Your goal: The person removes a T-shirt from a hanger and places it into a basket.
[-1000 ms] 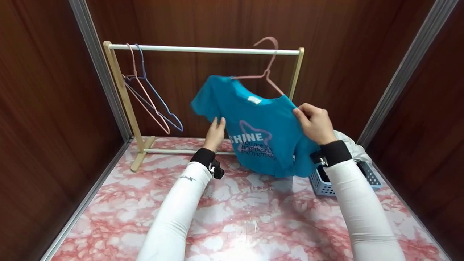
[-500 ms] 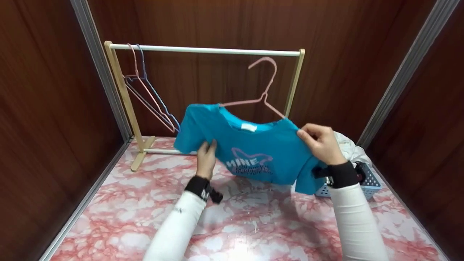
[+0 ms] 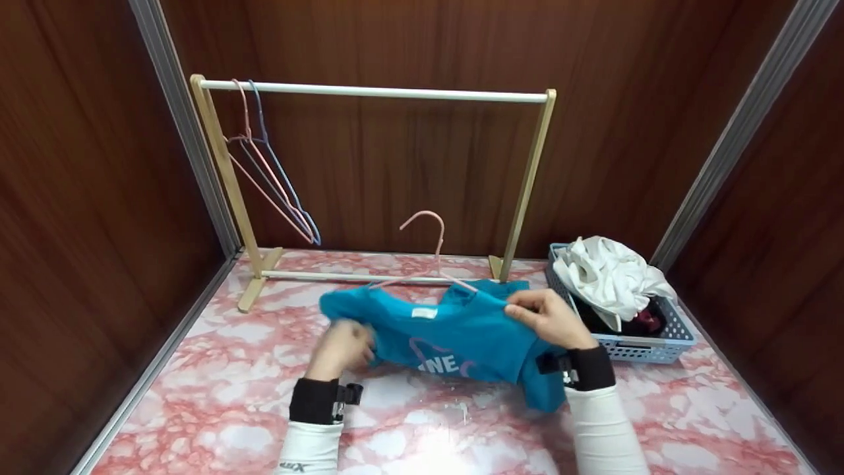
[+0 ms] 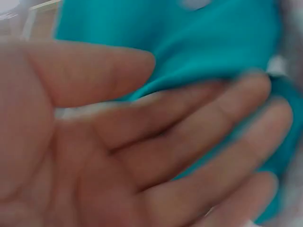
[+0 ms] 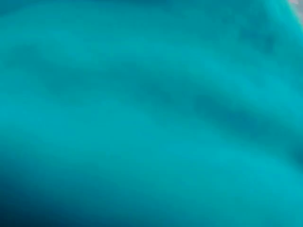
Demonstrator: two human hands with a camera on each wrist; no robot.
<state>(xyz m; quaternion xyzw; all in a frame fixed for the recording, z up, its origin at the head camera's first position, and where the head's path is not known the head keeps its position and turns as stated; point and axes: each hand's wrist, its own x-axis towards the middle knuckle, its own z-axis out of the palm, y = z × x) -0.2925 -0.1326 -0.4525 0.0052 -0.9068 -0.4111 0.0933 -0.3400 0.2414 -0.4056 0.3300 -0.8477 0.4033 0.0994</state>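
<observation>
A blue T-shirt (image 3: 461, 340) with a printed front hangs low over the table, its neck label showing. Inside its neck is a pink clothes hanger (image 3: 440, 241), hook upward. My right hand (image 3: 550, 320) pinches the shirt's shoulder on the right, perhaps with the hanger's arm beneath. Blue cloth fills the right wrist view and hides the fingers there. By the left sleeve, my left hand (image 3: 343, 346) is blurred. In the left wrist view its fingers (image 4: 189, 142) are extended, the thumb stands apart, and the cloth lies against them.
Behind the shirt stands a rack with a white rail (image 3: 376, 91) and wooden legs. A pink hanger (image 3: 267, 181) and a blue hanger (image 3: 280, 173) hang at its left end. A blue basket (image 3: 649, 349) holding white cloth (image 3: 610, 274) and dark cloth sits at the right.
The shirt and its hanger have come down from rail height towards the table, tilting flatter. Both hands moved down with them, and the left hand shifted left. The basket is now more visible.
</observation>
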